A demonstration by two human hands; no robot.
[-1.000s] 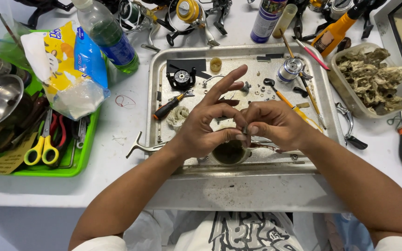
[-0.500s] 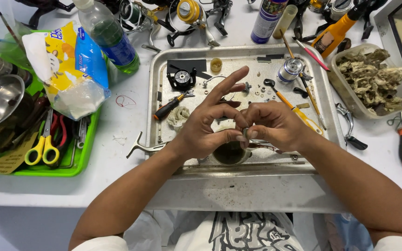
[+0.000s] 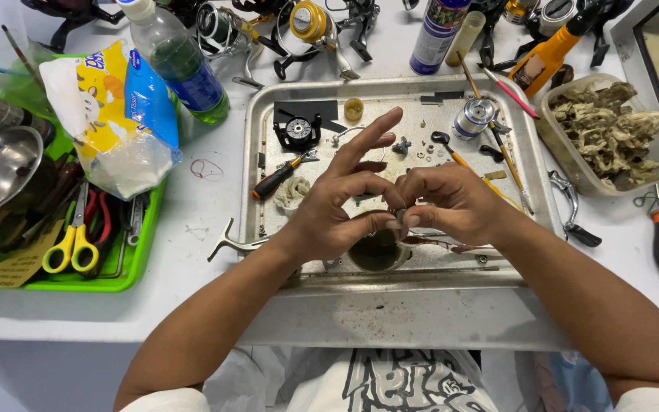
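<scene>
Tabletop [image 3: 192,221] spreads white beneath your fingers, crowded on every side. Directly under them sits the metal tray [image 3: 268,229], strewn with small parts; out past your left fingers lies the green tray [image 3: 135,263] with the yellow-handled scissors [image 3: 70,244], and beyond your right fingers stands a clear tub of dried scraps [image 3: 612,133]. Just below your fingertips rests a small round cup of dark fluid [image 3: 377,252].

Your left hand [image 3: 337,206] pinches with thumb and middle finger, the index finger stretched up and away. Your right hand [image 3: 451,202] curls in so its fingertips meet the left ones. Between both sets of fingers you grip a tiny metal part [image 3: 400,217], held right above the cup; its exact shape is too small to make out.

To handle it well, keep both pinches firm and close to the part's ends, stay over the tray so a slip lands there, and turn it gently rather than forcing it.

Compared with a second ago, little differs: both hands stay locked in the same pinch over the cup, and everything around them lies where it was.
</scene>
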